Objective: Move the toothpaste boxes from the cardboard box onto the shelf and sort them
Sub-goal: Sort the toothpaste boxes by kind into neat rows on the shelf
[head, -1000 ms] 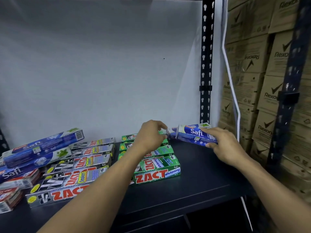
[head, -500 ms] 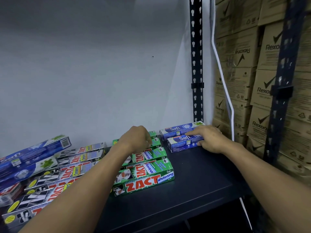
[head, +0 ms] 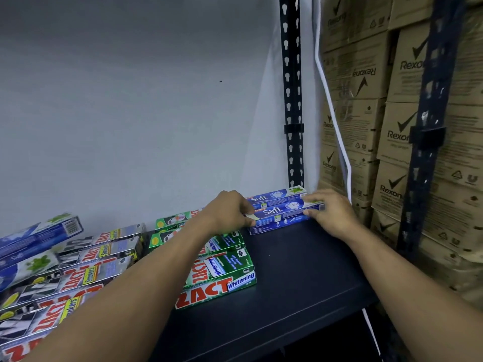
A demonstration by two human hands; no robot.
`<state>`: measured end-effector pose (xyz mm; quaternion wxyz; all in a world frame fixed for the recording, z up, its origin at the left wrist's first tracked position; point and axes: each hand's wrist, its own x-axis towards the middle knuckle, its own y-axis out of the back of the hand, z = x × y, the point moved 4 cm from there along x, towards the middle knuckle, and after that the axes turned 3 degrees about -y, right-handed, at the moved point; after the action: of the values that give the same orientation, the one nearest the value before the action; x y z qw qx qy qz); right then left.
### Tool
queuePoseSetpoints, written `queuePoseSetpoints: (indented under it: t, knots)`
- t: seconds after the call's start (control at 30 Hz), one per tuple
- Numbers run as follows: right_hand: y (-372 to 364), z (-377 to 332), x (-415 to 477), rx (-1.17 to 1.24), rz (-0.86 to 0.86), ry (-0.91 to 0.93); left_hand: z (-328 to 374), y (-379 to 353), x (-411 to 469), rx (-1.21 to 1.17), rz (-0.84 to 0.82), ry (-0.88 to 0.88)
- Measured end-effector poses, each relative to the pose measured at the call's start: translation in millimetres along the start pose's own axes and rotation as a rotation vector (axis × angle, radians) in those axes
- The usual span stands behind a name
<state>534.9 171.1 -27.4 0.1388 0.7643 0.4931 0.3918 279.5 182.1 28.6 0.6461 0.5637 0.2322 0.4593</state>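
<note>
Two blue Safi toothpaste boxes lie side by side at the back right of the dark shelf. My left hand grips the left end of the front Safi box with curled fingers. My right hand holds its right end, fingers over the top and thumb on the front face. The rear Safi box lies against the wall. Green Zact Whitening boxes are stacked just left of them, partly under my left forearm. The source cardboard box is out of view.
Silver Zact Smokers boxes and more blue Safi boxes lie in loose piles at the left. A black slotted upright and a white cable stand behind the right corner. Stacked Rexona cartons fill the right side.
The Safi box held in the air a second ago now lies on the shelf in front of the other one. My left hand has moved onto its left end.
</note>
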Motion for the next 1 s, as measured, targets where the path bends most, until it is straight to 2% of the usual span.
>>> queuePoseSetpoints:
  t: [0.37,0.63,0.77,1.0]
  knots:
    - [-1,-3,-1,0.023,-0.010,0.008,-16,-5,3,-0.107,0.033,0.062]
    - [0,-5,-4,0.039,-0.010,0.008,-26,14,-11,-0.079,-0.021,0.079]
    - [-1,-7,-4,0.024,-0.023,0.008,-34,16,-18,0.008,-0.116,0.066]
    - [0,-12,-8,0.000,-0.037,0.010,-34,20,-31,-0.048,-0.042,0.050]
